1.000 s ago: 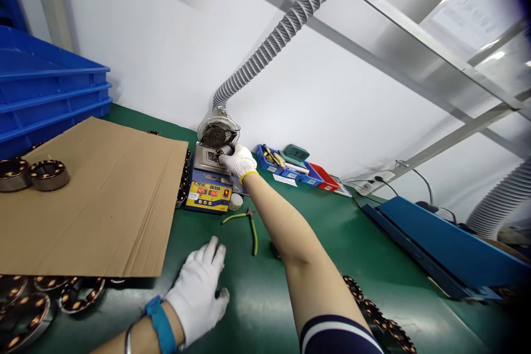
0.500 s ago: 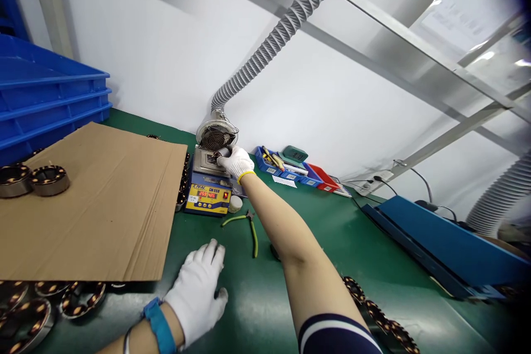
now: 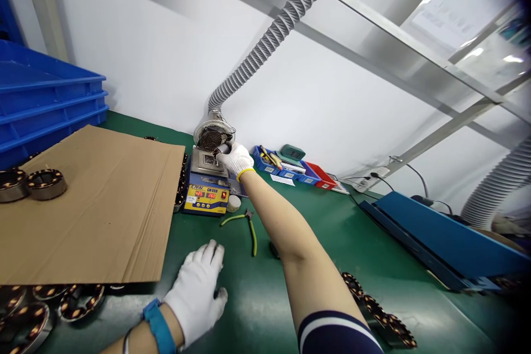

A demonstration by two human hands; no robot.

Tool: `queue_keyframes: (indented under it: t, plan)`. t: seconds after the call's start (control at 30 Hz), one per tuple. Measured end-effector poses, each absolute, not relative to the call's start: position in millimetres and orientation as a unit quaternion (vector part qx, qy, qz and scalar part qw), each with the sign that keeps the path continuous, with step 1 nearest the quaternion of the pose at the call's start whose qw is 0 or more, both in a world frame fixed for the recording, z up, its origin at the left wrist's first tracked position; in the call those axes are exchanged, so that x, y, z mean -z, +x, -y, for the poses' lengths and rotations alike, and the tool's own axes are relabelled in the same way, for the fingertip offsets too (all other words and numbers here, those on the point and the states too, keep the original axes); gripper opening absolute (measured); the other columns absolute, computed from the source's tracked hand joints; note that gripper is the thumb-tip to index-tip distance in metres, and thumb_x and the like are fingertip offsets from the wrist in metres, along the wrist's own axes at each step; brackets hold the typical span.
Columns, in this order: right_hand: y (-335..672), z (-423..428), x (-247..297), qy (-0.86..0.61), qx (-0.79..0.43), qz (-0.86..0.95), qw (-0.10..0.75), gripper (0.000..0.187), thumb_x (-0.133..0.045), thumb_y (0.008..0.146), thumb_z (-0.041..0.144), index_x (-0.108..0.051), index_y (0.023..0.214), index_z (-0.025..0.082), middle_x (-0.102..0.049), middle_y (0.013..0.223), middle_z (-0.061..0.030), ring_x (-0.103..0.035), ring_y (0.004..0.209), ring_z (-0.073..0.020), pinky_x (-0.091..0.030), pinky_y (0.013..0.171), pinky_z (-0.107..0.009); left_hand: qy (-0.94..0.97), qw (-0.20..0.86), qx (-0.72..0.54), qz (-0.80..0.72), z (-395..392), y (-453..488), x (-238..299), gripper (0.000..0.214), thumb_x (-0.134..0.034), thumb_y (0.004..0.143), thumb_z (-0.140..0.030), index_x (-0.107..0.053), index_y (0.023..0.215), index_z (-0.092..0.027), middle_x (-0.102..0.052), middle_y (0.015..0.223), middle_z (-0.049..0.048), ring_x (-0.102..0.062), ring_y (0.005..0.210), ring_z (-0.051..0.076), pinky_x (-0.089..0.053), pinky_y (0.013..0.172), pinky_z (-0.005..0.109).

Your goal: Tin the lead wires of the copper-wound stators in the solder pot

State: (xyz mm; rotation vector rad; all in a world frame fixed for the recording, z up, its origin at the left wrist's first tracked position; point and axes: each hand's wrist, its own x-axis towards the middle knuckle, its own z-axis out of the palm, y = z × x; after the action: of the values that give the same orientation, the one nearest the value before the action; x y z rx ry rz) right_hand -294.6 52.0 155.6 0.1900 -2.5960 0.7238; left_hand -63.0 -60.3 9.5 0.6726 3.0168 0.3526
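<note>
My right hand, in a white glove, reaches to the solder pot at the back of the bench. Its fingers are closed on a ring-shaped motor stator, tilted over the pot's top; the glove hides much of it. The pot's yellow and blue front panel shows lit red digits. My left hand, also gloved, rests palm down on the green bench top with its fingers stretched, holding nothing. Between the hands lie cutting pliers with green handles.
Two stators sit on a cardboard sheet at left; several more lie along its edges. Blue trays are stacked behind. A fume duct hangs over the pot. Small bins and a blue metal housing stand right.
The view has shifted slightly. My right hand stays at the solder pot with the stator, and the digits on the panel read differently. My left hand has not visibly moved.
</note>
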Motion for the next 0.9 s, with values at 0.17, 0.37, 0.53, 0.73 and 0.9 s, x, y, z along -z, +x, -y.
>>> queue_keyframes:
  t: [0.17,0.37,0.53,0.73,0.9]
  plan:
    - [-295.3,-49.7,-148.0,0.060,-0.263,0.941,0.206,0.045,-0.059,0.062,0.043,-0.062,0.104,0.027,-0.065,0.095,-0.0002,-0.060,0.092,-0.0240,-0.046,0.076,-0.034,0.218,0.006,-0.116,-0.969,61.0,-63.6,-6.6,0.076,-0.041,0.079,-0.035,-0.025,0.149,-0.010,-0.020,0.151,0.0114,-0.023,0.138,0.026,-0.019,0.114,0.041]
    - [-291.5,-53.9,-151.1,0.066,-0.302,0.926,0.216,0.042,-0.061,0.062,0.041,-0.065,0.102,0.026,-0.065,0.091,0.0016,-0.061,0.087,-0.0195,-0.046,0.077,-0.029,0.222,-0.015,-0.115,-0.968,62.8,-66.4,0.9,0.076,-0.041,0.079,-0.036,-0.025,0.149,-0.010,-0.021,0.151,0.0104,-0.024,0.137,0.026,-0.020,0.113,0.041]
    - [-267.1,-78.3,-162.7,0.081,-0.411,0.884,0.209,0.042,-0.064,0.066,0.045,-0.067,0.098,0.019,-0.065,0.088,-0.0017,-0.061,0.080,-0.0146,-0.046,0.068,-0.022,0.218,-0.023,-0.092,-0.971,66.2,-70.5,3.2,0.075,-0.042,0.080,-0.038,-0.028,0.148,-0.010,-0.023,0.150,0.0090,-0.026,0.137,0.024,-0.024,0.112,0.039]
    - [-197.3,-158.5,-137.1,0.021,-0.662,0.742,0.105,0.045,-0.050,0.078,0.020,-0.052,0.123,0.014,-0.063,0.082,-0.0044,-0.060,0.061,-0.0122,-0.052,0.067,-0.030,0.261,-0.130,-0.062,-0.954,78.0,-80.7,21.9,0.070,-0.039,0.081,-0.043,-0.041,0.141,-0.006,-0.038,0.142,0.0110,-0.040,0.129,0.023,-0.035,0.107,0.037]
    - [-104.2,-276.1,-101.3,-0.086,-0.696,0.695,0.159,0.035,-0.042,0.078,0.019,-0.059,0.108,0.009,-0.063,0.083,-0.0087,-0.060,0.060,-0.0148,-0.054,0.064,-0.032,0.302,-0.253,-0.071,-0.916,85.2,-104.1,60.2,0.071,-0.036,0.082,-0.057,-0.048,0.133,-0.009,-0.048,0.134,0.0104,-0.051,0.114,0.025,-0.044,0.095,0.039]
